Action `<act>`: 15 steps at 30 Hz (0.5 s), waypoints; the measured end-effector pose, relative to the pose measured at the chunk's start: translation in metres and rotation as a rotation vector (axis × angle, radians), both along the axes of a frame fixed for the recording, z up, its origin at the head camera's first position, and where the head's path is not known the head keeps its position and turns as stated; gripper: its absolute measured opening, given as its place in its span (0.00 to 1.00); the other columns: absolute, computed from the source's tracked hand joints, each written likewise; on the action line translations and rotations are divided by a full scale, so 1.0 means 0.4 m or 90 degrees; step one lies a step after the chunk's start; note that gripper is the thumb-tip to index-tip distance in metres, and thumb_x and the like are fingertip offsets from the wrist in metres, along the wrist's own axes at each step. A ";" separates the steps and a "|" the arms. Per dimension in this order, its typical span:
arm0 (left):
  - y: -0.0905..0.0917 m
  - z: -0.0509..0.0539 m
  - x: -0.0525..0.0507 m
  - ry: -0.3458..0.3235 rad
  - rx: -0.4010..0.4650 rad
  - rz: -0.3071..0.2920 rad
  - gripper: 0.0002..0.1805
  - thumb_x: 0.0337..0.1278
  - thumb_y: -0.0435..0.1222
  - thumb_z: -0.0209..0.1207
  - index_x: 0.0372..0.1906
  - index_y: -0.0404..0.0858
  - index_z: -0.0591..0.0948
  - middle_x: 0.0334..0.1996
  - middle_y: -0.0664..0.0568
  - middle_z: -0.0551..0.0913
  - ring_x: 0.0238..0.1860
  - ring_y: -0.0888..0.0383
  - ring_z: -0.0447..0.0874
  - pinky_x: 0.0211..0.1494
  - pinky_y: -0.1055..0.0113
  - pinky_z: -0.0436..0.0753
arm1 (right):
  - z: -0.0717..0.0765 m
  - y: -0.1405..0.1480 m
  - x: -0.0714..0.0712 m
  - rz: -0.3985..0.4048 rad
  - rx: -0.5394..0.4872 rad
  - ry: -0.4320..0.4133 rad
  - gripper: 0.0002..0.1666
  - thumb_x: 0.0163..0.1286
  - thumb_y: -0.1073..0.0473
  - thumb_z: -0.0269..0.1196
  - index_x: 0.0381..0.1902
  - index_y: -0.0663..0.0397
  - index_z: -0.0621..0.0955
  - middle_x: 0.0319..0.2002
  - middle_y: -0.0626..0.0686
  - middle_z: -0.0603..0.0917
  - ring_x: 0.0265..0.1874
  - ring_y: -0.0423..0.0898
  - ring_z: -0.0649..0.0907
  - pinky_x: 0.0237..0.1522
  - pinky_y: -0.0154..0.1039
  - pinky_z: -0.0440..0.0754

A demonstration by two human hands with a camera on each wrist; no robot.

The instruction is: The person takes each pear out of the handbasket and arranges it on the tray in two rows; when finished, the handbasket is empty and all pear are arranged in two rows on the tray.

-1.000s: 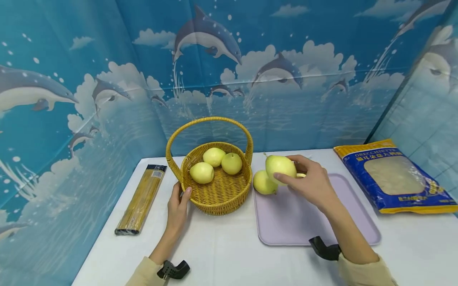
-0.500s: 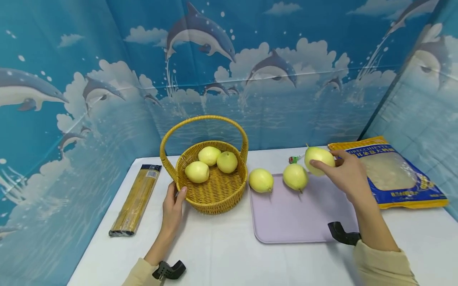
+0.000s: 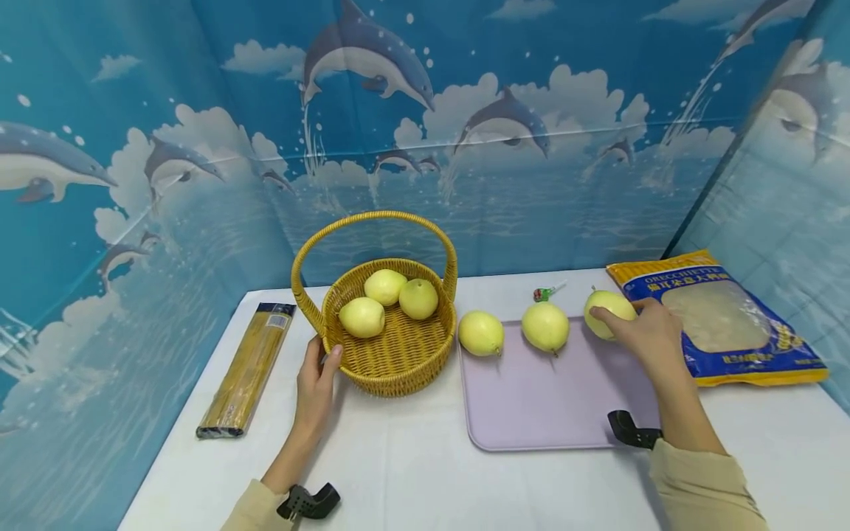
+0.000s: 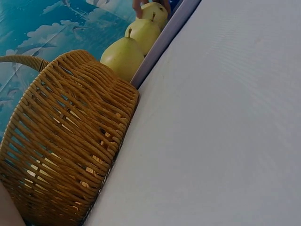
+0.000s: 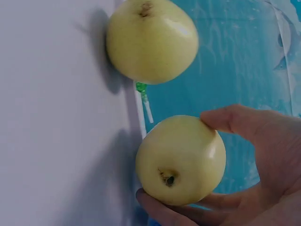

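Observation:
A yellow-green pear (image 3: 606,316) is held between the thumb and fingers of my right hand (image 3: 654,339), at the back right corner of the lilac tray (image 3: 558,413). In the right wrist view, the thumb and fingers lie on opposite sides of this pear (image 5: 188,150). Two more pears, a left one (image 3: 481,333) and a middle one (image 3: 545,327), lie along the tray's back edge. My left hand (image 3: 315,391) grips the near left side of the wicker basket (image 3: 398,380), thumb at the rim. Inside the basket are three pears (image 3: 384,287).
A pack of dry noodles (image 3: 246,372) lies left of the basket. On the right is a blue and yellow pasta bag (image 3: 724,321), close to my right hand. A lollipop (image 3: 544,293) lies behind the tray. A dolphin-print curtain (image 3: 372,147) stands behind the table.
My right hand has carried the pear rightward from beside the basket, then lowered it to the tray's back right corner. My left hand has stayed on the basket. The view has shifted slightly.

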State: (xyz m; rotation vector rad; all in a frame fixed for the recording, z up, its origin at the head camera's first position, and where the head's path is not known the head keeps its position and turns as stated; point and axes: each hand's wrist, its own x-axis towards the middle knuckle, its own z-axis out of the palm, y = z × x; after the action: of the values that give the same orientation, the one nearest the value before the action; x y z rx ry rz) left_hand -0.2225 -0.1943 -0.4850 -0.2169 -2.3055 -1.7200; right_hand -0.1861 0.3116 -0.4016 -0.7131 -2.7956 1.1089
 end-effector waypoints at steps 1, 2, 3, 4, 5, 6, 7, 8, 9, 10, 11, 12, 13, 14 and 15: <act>0.000 0.001 -0.002 0.003 0.001 -0.002 0.30 0.83 0.47 0.51 0.79 0.41 0.66 0.76 0.45 0.72 0.79 0.49 0.67 0.79 0.48 0.69 | -0.005 -0.001 -0.003 -0.006 0.002 -0.005 0.61 0.73 0.30 0.60 0.74 0.82 0.60 0.70 0.82 0.65 0.69 0.82 0.60 0.65 0.73 0.67; 0.000 0.001 -0.003 0.006 0.000 -0.004 0.30 0.83 0.47 0.51 0.79 0.40 0.66 0.76 0.45 0.72 0.79 0.49 0.67 0.79 0.47 0.69 | -0.008 -0.002 -0.006 -0.010 0.004 -0.011 0.61 0.73 0.30 0.60 0.75 0.82 0.60 0.70 0.83 0.64 0.70 0.82 0.60 0.67 0.74 0.66; -0.001 0.001 -0.004 0.006 -0.001 -0.004 0.30 0.82 0.47 0.51 0.79 0.40 0.66 0.76 0.45 0.72 0.79 0.49 0.67 0.79 0.47 0.69 | -0.011 -0.002 -0.009 -0.011 0.009 -0.021 0.61 0.73 0.30 0.60 0.75 0.82 0.59 0.71 0.83 0.63 0.70 0.82 0.59 0.68 0.74 0.65; -0.001 0.002 -0.004 0.006 -0.002 -0.004 0.30 0.82 0.48 0.52 0.79 0.40 0.65 0.76 0.45 0.72 0.79 0.49 0.67 0.79 0.48 0.69 | -0.013 -0.003 -0.011 -0.010 0.016 -0.029 0.62 0.73 0.30 0.59 0.75 0.82 0.59 0.71 0.83 0.63 0.70 0.83 0.59 0.68 0.75 0.64; -0.002 0.003 -0.003 0.006 -0.003 -0.004 0.30 0.82 0.48 0.52 0.79 0.40 0.65 0.76 0.45 0.72 0.78 0.49 0.67 0.79 0.48 0.69 | -0.013 -0.005 -0.013 -0.008 0.018 -0.036 0.62 0.73 0.30 0.59 0.75 0.82 0.58 0.71 0.83 0.63 0.70 0.83 0.58 0.68 0.75 0.64; -0.004 0.003 -0.002 0.005 -0.004 -0.001 0.30 0.82 0.48 0.52 0.79 0.40 0.66 0.76 0.45 0.72 0.78 0.49 0.68 0.79 0.48 0.70 | -0.013 -0.006 -0.016 -0.005 0.021 -0.041 0.62 0.73 0.30 0.59 0.75 0.82 0.58 0.71 0.83 0.63 0.70 0.83 0.58 0.68 0.75 0.64; -0.002 0.004 -0.003 0.005 -0.004 0.000 0.30 0.82 0.48 0.52 0.79 0.40 0.66 0.75 0.45 0.73 0.78 0.49 0.68 0.79 0.49 0.70 | -0.011 -0.005 -0.015 -0.003 0.025 -0.044 0.62 0.73 0.30 0.60 0.75 0.82 0.59 0.71 0.83 0.63 0.70 0.83 0.59 0.67 0.75 0.64; -0.001 0.005 -0.003 0.004 -0.004 0.000 0.30 0.82 0.48 0.52 0.79 0.40 0.66 0.75 0.45 0.73 0.78 0.49 0.68 0.79 0.48 0.70 | -0.009 -0.004 -0.014 0.000 0.027 -0.045 0.61 0.73 0.30 0.60 0.75 0.81 0.59 0.70 0.83 0.63 0.69 0.83 0.59 0.66 0.75 0.66; -0.001 0.006 -0.003 0.004 -0.003 0.002 0.30 0.82 0.48 0.52 0.79 0.40 0.66 0.75 0.46 0.73 0.78 0.50 0.68 0.79 0.49 0.70 | -0.006 -0.004 -0.012 0.004 0.029 -0.045 0.61 0.73 0.30 0.60 0.75 0.81 0.59 0.70 0.83 0.64 0.68 0.83 0.60 0.65 0.75 0.66; 0.000 0.006 -0.003 0.004 -0.004 0.003 0.30 0.82 0.48 0.52 0.79 0.40 0.66 0.75 0.46 0.73 0.78 0.50 0.68 0.79 0.49 0.70 | -0.002 -0.004 -0.011 0.009 0.033 -0.043 0.60 0.73 0.31 0.60 0.75 0.81 0.59 0.69 0.83 0.64 0.68 0.83 0.60 0.64 0.75 0.67; -0.001 0.006 -0.003 0.003 -0.003 0.003 0.30 0.82 0.48 0.52 0.79 0.40 0.66 0.75 0.45 0.73 0.78 0.50 0.68 0.79 0.48 0.70 | 0.002 -0.004 -0.009 0.013 0.037 -0.039 0.59 0.73 0.31 0.60 0.74 0.81 0.60 0.69 0.83 0.64 0.67 0.83 0.61 0.64 0.75 0.67; 0.000 0.006 -0.003 0.004 -0.004 0.003 0.30 0.83 0.47 0.51 0.79 0.40 0.66 0.75 0.45 0.72 0.78 0.49 0.68 0.79 0.47 0.69 | 0.008 -0.004 -0.008 0.017 0.041 -0.032 0.58 0.74 0.32 0.60 0.74 0.82 0.60 0.68 0.83 0.65 0.67 0.83 0.61 0.64 0.75 0.67; -0.001 0.006 -0.002 0.006 -0.005 0.002 0.30 0.83 0.47 0.51 0.79 0.40 0.66 0.76 0.44 0.72 0.78 0.48 0.67 0.79 0.46 0.69 | 0.013 -0.005 -0.007 0.022 0.047 -0.024 0.57 0.74 0.33 0.60 0.74 0.82 0.60 0.68 0.83 0.65 0.67 0.84 0.61 0.64 0.76 0.67; 0.000 0.007 -0.002 0.006 -0.005 0.003 0.30 0.83 0.47 0.51 0.79 0.39 0.66 0.76 0.44 0.72 0.78 0.48 0.67 0.79 0.46 0.69 | 0.019 -0.006 -0.006 0.028 0.052 -0.015 0.56 0.75 0.35 0.60 0.74 0.82 0.60 0.68 0.83 0.65 0.67 0.85 0.61 0.65 0.76 0.66; 0.000 0.007 -0.003 0.008 -0.005 0.004 0.30 0.83 0.46 0.51 0.79 0.39 0.66 0.76 0.43 0.72 0.79 0.47 0.67 0.79 0.45 0.68 | 0.024 -0.007 -0.006 0.032 0.059 -0.005 0.55 0.76 0.36 0.60 0.74 0.82 0.60 0.68 0.84 0.65 0.67 0.85 0.61 0.65 0.77 0.65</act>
State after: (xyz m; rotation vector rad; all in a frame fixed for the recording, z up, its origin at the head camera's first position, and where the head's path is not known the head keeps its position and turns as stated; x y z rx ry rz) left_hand -0.2236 -0.1944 -0.4824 -0.2219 -2.3020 -1.7021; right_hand -0.1887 0.3087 -0.3920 -0.6434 -2.8647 0.9792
